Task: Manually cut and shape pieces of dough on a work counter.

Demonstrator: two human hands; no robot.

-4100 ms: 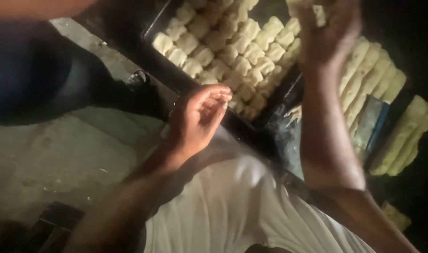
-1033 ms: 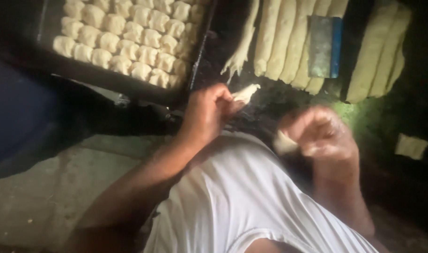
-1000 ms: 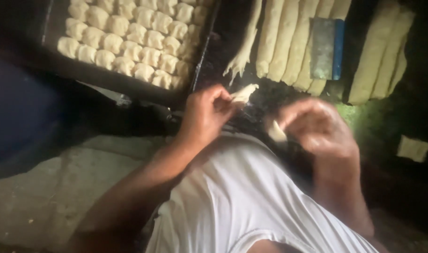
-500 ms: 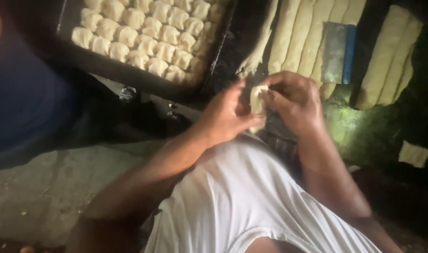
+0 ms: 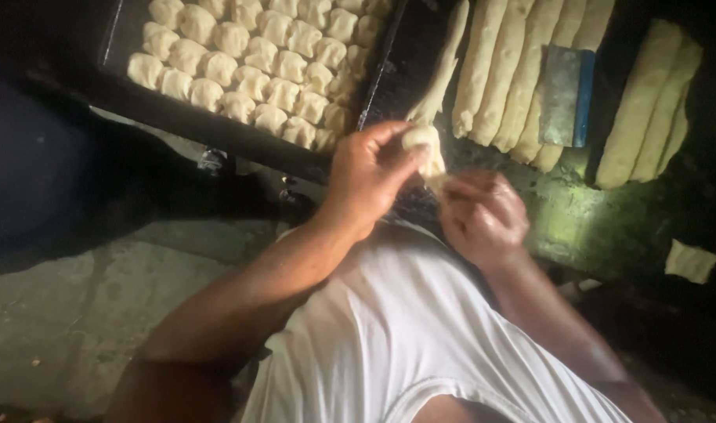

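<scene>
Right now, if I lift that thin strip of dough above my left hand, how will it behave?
The thin dough strip would probably droop and stretch; it already lies bent and tapered. Likely soft and tacky, like the dough piece pinched by the left hand.

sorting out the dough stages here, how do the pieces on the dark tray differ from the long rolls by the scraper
The tray pieces are small, rounded lumps packed in rows on the dark tray; the long rolls are uncut logs lying side by side on the work surface. A scraper lies on the rolls, nothing on the pieces. Both are pale raw dough.
</scene>
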